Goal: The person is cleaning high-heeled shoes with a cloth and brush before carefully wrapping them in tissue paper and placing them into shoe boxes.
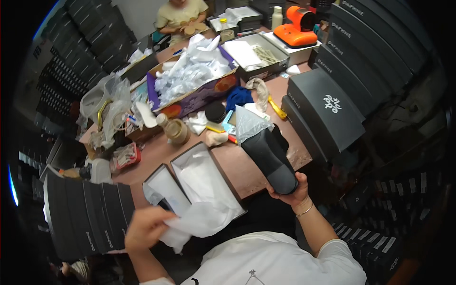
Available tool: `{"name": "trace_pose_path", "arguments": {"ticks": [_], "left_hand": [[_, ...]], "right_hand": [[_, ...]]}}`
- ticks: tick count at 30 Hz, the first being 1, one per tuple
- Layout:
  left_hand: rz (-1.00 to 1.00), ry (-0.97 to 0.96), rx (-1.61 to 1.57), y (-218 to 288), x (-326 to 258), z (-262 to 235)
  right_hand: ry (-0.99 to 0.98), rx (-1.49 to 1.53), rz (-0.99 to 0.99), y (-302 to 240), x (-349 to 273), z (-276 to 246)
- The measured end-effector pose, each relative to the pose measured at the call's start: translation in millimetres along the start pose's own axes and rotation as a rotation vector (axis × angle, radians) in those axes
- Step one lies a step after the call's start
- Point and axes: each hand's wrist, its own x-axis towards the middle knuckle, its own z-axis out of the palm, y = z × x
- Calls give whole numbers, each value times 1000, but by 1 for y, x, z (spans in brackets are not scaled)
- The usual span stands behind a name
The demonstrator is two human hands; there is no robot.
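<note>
Gently now | my left grip (pixel 146 229) pinches white paper (pixel 202 219) spilling from the open box (pixel 228 179) at the desk (pixel 248 175)'s front edge; I should pull softly, no rips | my right grip (pixel 295 192) holds the black shoe (pixel 268 159) near the front right corner; keep it steady

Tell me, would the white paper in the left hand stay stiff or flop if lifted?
The white paper would probably flop: it hangs in loose folds beside the left hand. It's likely very light, since it looks thin. It may crumple easily, judging by its creases.
</note>
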Motion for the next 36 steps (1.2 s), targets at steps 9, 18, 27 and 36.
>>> {"name": "trace_pose_path", "arguments": {"ticks": [9,18,27,36], "left_hand": [[327,782,591,-139,165,-13],[-39,473,244,-69,41,192],[-197,642,-267,-116,59,194],[-58,998,-134,-95,77,136]], "right_hand": [[43,-188,-52,20,-10,21],[120,-125,-9,7,-33,1],[13,53,-10,19,-29,13],[-161,-692,337,-39,-47,55]]}}
